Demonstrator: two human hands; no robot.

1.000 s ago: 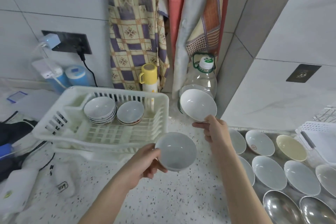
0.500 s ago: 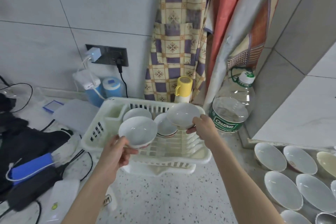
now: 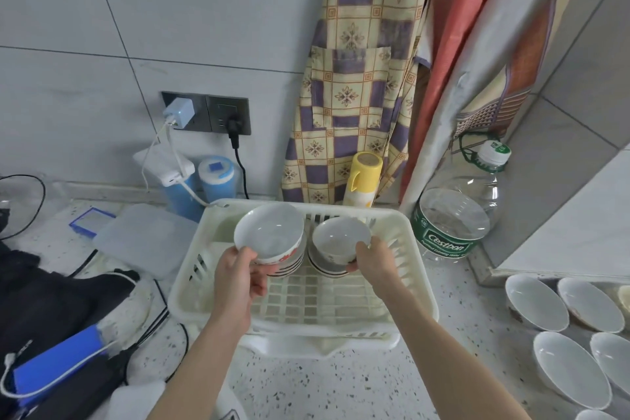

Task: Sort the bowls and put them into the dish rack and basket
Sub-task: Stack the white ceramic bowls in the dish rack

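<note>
Holding one bowl each: left hand (image 3: 238, 278) grips red-patterned bowl (image 3: 269, 233) over left stack (image 3: 289, 266), right hand (image 3: 373, 261) grips plain bowl (image 3: 341, 240) over right stack (image 3: 327, 269) in dish rack (image 3: 402, 286); each stack directly below.

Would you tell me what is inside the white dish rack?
The dish rack holds two bowl stacks, each with a hand-held bowl on top. Lower bowls show only rims, so I cannot count them.
</note>
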